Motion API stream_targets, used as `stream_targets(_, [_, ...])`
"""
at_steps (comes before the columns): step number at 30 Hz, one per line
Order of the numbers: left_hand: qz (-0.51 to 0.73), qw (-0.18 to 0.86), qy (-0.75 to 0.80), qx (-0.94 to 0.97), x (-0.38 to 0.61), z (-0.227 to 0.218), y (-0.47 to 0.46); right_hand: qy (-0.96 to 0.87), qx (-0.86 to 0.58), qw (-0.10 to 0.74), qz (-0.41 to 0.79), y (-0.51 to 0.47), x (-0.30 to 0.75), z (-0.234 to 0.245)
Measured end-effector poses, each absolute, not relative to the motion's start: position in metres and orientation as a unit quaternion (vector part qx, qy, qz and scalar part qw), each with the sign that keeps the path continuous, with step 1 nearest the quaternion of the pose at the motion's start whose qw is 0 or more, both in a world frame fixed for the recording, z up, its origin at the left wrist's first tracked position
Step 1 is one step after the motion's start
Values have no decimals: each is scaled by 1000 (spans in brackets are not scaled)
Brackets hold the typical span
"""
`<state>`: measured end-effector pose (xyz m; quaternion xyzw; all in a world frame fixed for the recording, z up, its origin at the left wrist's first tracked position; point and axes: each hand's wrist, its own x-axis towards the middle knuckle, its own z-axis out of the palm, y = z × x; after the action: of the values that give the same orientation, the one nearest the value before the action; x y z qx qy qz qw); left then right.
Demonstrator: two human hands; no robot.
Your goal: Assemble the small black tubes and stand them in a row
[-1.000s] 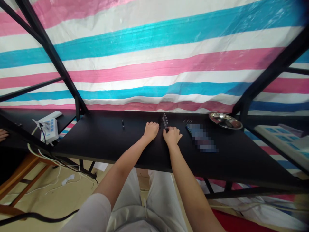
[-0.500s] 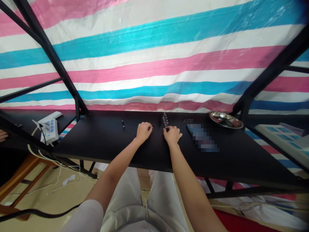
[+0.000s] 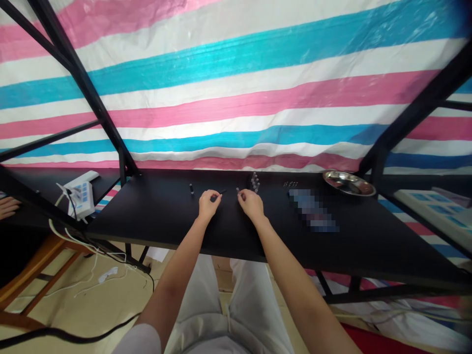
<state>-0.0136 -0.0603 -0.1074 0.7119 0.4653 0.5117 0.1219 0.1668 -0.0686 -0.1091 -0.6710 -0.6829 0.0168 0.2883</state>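
Observation:
My left hand [image 3: 208, 204] is closed in a pinch just above the black table [image 3: 155, 216]. From its fingertips a thin dark stick-like piece [image 3: 223, 191] points right. My right hand [image 3: 252, 203] pinches a small greyish cylinder [image 3: 238, 190], its tip showing past the thumb and finger. Just behind the right hand stands a cluster of several small grey cylinders [image 3: 254, 182], partly hidden by that hand. One small dark cylinder with a light end [image 3: 191, 189] stands alone, left of my left hand.
Several tiny pieces [image 3: 290, 184] lie right of the cluster, near a blurred-out flat rectangle [image 3: 313, 211]. A shiny metal dish [image 3: 349, 184] sits at the back right. Black frame posts rise at both sides. A white power strip [image 3: 81, 199] and another person's hand [image 3: 8, 207] are at left.
My right hand has moved left, away from the cluster, and a small cylinder now shows in its fingers. My left hand has shifted left, with its thin dark piece showing more clearly.

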Motion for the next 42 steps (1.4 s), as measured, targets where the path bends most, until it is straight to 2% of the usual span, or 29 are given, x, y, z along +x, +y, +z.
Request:
stream_targets(9, [521,178,445,706,-13,-105,-64,-713,-653,253,-42,-64,150,-117])
stream_targets(23, [527,172,450,700,-10,-102,-68,-745,-607,257,-103,-68,151,-122])
stream_targets(42, [517,147,384,751,-7,-107,-71,-734,-622,256,-90,-73,150,-118])
